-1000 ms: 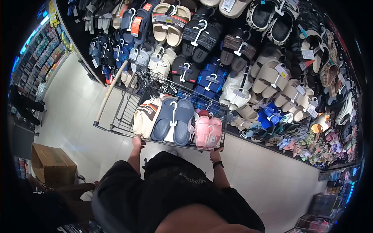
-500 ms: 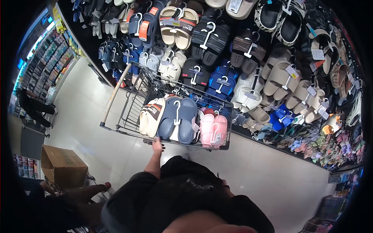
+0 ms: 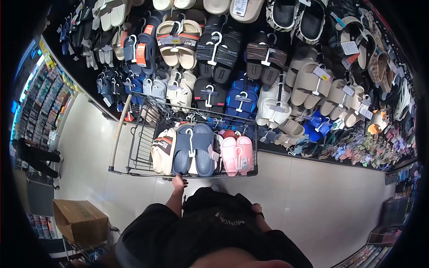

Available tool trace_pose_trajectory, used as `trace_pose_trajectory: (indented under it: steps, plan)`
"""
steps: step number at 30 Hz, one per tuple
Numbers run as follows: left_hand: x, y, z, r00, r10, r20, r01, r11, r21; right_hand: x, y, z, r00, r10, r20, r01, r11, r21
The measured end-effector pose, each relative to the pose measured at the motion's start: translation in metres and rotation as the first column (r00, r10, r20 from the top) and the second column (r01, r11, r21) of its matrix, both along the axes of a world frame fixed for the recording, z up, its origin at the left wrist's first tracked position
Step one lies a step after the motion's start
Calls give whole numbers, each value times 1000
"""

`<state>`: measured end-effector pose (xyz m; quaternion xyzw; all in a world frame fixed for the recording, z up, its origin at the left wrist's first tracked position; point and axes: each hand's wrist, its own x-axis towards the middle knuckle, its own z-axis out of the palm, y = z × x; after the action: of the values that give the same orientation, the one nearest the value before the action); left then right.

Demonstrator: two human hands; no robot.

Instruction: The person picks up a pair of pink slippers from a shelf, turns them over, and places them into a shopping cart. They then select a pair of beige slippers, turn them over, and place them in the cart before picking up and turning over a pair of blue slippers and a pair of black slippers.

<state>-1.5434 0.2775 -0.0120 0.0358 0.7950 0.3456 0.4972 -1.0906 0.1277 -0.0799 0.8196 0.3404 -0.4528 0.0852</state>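
My left hand point(image 3: 179, 182) is just below the near rim of a metal shopping cart point(image 3: 147, 173), fingers loosely apart with nothing in them. Right above it in the cart lies a pair of dark blue slides point(image 3: 205, 149) on a white hanger. Cream slides with a dark striped band point(image 3: 163, 151) lie to their left, and pink slides point(image 3: 229, 154) to their right. My right hand point(image 3: 257, 208) hangs low by the side of my black shirt point(image 3: 223, 223), a dark band at its wrist. Its fingers are mostly hidden.
A wall rack of hanging slides and clogs point(image 3: 219, 49) runs behind the cart. At the lower left a cardboard box point(image 3: 80, 219) sits on another cart. A person in dark clothes point(image 3: 35, 156) stands at the far left beside shelves of small packages point(image 3: 42, 105). Pale tiled floor point(image 3: 308, 192) extends to the right.
The cart and racks sit lower and slightly left in view. My left hand is lower, still by the cart's near rim, and more of my right hand shows. The person at lower left has mostly left view.
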Motion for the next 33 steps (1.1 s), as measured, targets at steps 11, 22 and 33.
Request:
trace_pose_trajectory:
  steps: [11, 22, 33]
  plan:
    - [10, -7, -1, 995, -88, -42, 85, 994, -67, 78, -51, -25, 998, 54, -28, -54, 998, -8]
    - [161, -45, 0, 588, -806, -58, 789, 588, -179, 153, -81, -66, 955, -102, -278, 151, 975, 162]
    - [151, -94, -11, 491, -863, -119, 811, 503, -298, 171, -55, -86, 659, 747, 86, -748, 642, 168]
